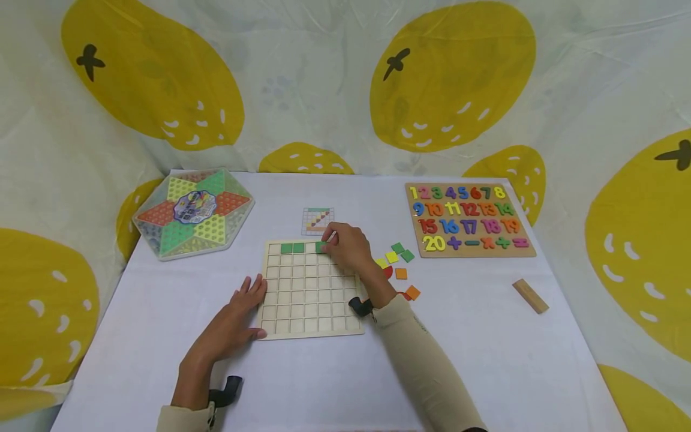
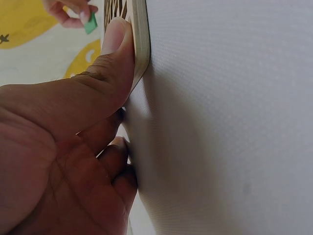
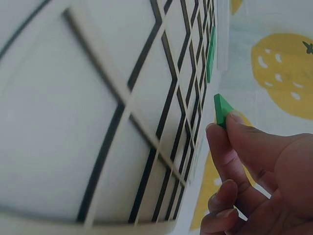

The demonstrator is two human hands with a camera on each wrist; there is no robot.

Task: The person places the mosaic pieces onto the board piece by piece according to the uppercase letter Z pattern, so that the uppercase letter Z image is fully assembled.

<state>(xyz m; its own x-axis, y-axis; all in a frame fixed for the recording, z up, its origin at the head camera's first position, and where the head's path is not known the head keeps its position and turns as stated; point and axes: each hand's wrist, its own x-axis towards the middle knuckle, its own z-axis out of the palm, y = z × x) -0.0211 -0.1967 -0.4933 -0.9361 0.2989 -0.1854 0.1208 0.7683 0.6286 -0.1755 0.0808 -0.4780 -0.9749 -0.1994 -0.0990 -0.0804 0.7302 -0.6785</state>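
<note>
A pale wooden grid board (image 1: 311, 294) lies flat before me. Two green square tiles (image 1: 293, 248) sit in cells of its far row. My right hand (image 1: 352, 249) pinches another green tile (image 3: 221, 110) between thumb and fingertip, over that same row to the right of the two; the right wrist view shows it held clear of the grid. With fingers spread, my left hand (image 1: 232, 321) rests against the board's left side, its thumb touching the near left corner. A small printed card (image 1: 318, 221) with a coloured grid pattern lies beyond the board.
Loose green, yellow, red and orange pieces (image 1: 401, 273) lie right of the board, partly behind the right forearm. A number puzzle board (image 1: 471, 251) stands further right, with a wooden block (image 1: 530, 296) nearer. A hexagonal star-patterned game board (image 1: 194, 207) is at the back left.
</note>
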